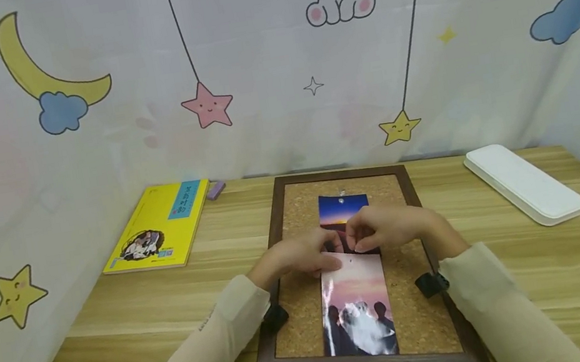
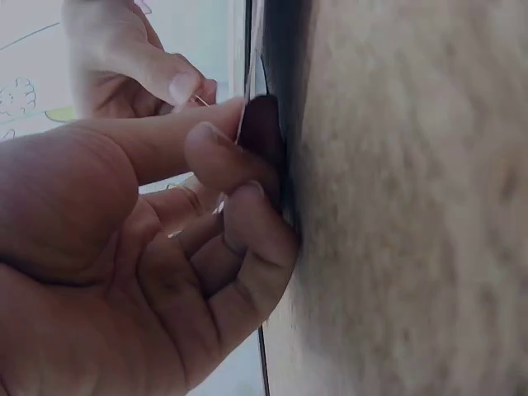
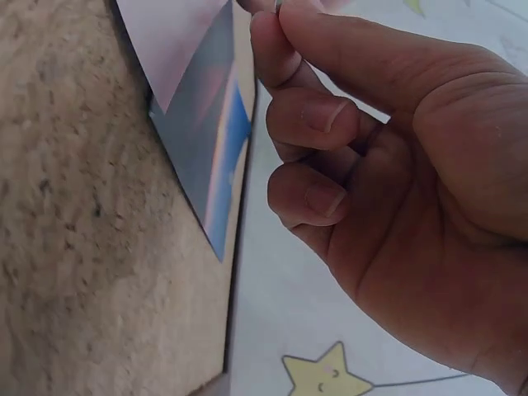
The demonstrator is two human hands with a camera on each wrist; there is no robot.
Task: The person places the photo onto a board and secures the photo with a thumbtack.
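Note:
A framed corkboard (image 1: 409, 288) lies on the table with two glossy photos on it. The upper photo, a blue and orange sunset (image 1: 353, 206), has a clear pushpin (image 1: 341, 200) at its top. Overlapping its bottom is the lower photo (image 1: 354, 284), pink with dark silhouettes. My left hand (image 1: 301, 254) pinches the lower photo's top edge between thumb and index finger, slightly raised from the cork in the left wrist view. Just above that edge, my right hand (image 1: 388, 225) pinches a small pushpin, whose thin needle (image 2: 200, 100) shows in the left wrist view; its head is mostly hidden by fingertips.
A yellow book (image 1: 160, 227) lies at the back left, beside a small purple block (image 1: 216, 190). On the right is a white case (image 1: 526, 184). A patterned curtain (image 1: 269, 51) hangs behind the table.

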